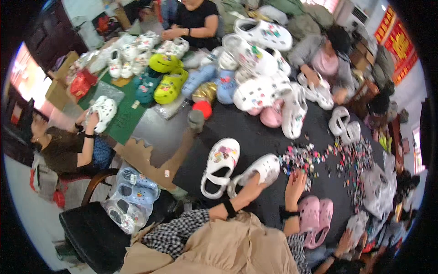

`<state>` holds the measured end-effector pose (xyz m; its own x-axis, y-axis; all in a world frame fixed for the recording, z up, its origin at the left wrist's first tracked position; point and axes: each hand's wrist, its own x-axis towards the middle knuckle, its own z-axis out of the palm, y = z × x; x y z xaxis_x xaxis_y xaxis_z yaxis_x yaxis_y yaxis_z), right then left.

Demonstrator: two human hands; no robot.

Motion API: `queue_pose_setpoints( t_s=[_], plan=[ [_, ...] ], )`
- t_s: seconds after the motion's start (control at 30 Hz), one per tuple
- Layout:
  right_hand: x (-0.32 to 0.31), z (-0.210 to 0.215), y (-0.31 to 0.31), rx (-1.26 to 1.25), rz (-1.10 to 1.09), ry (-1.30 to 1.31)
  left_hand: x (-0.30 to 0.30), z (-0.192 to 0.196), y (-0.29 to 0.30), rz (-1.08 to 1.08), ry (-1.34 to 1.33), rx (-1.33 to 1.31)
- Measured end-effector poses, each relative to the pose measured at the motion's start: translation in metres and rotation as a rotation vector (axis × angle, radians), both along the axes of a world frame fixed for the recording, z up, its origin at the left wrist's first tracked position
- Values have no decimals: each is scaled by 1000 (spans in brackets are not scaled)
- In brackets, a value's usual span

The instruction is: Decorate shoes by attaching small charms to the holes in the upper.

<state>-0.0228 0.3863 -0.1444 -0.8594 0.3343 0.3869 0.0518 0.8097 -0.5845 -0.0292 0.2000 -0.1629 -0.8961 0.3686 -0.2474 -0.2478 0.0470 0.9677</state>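
My left hand (252, 188) grips a white clog (266, 165) with a perforated toe; its fingers are partly hidden at the shoe's opening. Beside it on the dark table lies another white clog (222, 157), with colourful charms on its toe. My right hand (295, 185) reaches to the near edge of a pile of small multicoloured shoe charms (301, 157), fingers stretched out and the tips at the charms. Just below that hand stands a pair of pink clogs (310, 214).
White clogs (260, 91) are heaped at the back. Lime clogs (169, 86) and blue clogs (226, 86) stand further left. Bagged clogs (132, 196) rest on a black chair (91, 233). Several co-workers sit around, one (64, 146) handling a white clog at left.
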Motion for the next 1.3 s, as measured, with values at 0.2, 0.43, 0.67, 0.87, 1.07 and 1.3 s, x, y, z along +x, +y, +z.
queue_pose_setpoints(
  t_s=[0.2, 0.43, 0.67, 0.87, 1.07, 1.3],
  plan=[
    [0, 2, 18, 50, 79, -9, 12, 49, -48, 103, -71, 251],
    [-14, 25, -74, -204, 532, -36, -12, 31, -109, 680, -225, 676],
    [-45, 8, -135, 172, 775, -37, 7, 7, -115, 695, -959, 583],
    [-42, -8, -144, 187, 678, -5, -9, -31, -118, 236, -10, 204],
    [-43, -10, -146, 130, 694, -65, -27, 2, -102, 507, -627, 619],
    [-46, -8, -138, 305, 651, -13, -31, 5, -89, 372, -369, 499]
  ],
)
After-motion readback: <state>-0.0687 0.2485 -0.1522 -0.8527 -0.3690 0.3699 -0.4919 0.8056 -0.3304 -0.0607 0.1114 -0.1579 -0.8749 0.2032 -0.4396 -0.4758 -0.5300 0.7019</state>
